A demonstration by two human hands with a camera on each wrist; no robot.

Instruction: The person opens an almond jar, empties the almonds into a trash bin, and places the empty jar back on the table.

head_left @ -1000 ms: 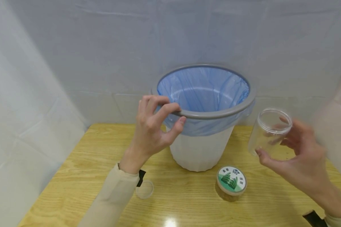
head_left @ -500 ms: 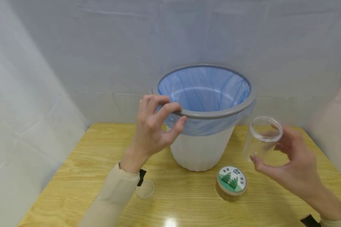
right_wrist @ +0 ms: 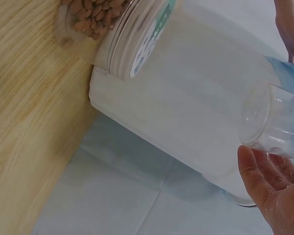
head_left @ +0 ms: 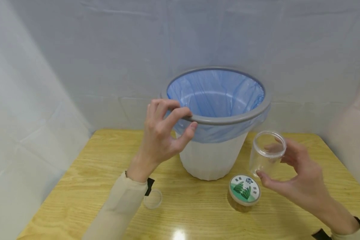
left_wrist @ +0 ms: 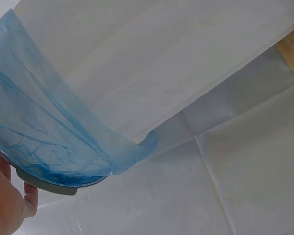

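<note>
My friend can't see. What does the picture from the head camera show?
A person's left hand grips the grey rim of a white bin lined with a blue bag, while the right hand holds an empty clear jar beside it. On the wooden table stand a lidded jar and a small clear lid.

The right hand [head_left: 300, 180] has lowered the clear jar [head_left: 267, 153] toward the table [head_left: 87, 173].

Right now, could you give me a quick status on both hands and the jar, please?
Left hand grips bin rim. Right hand holds empty clear jar, upright above table. Lidded jar stands directly beside it.
</note>
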